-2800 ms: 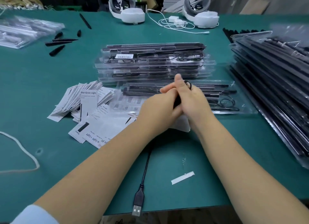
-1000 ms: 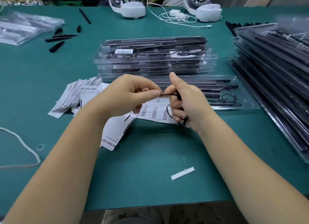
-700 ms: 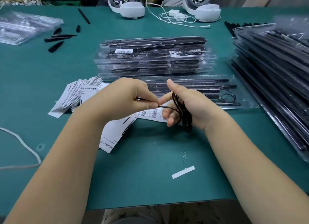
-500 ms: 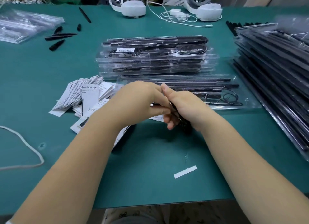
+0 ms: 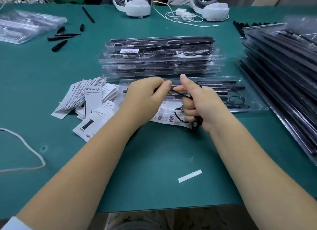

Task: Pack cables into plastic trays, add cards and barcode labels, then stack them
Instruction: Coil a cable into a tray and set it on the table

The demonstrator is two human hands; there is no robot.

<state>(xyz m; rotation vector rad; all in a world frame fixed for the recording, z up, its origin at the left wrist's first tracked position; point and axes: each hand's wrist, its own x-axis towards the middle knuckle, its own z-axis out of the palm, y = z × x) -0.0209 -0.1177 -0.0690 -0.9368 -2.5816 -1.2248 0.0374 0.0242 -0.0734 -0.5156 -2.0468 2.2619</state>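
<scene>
My right hand (image 5: 199,106) grips a coiled black cable (image 5: 195,122), with loops hanging below the fist. My left hand (image 5: 144,97) pinches the cable's free end just left of it. Behind both hands lies an open clear plastic tray (image 5: 247,99) holding black rods and a coiled cable. A sheet of barcode labels (image 5: 165,116) lies under my hands. White cards (image 5: 91,97) printed "Grow Light" are fanned out to the left. A stack of filled trays (image 5: 161,58) with a barcode label on top stands further back.
A tall slanted pile of filled trays (image 5: 283,72) lines the right side. Loose black spikes (image 5: 63,39) and clear bags (image 5: 27,27) lie at the back left. White headsets (image 5: 135,6) and a white cord sit at the far edge. A white paper strip (image 5: 189,175) lies near me.
The cable's USB end, hanging off the table's front edge before, has been drawn up. My hands have moved apart and together again, looping cable round my right hand.
</scene>
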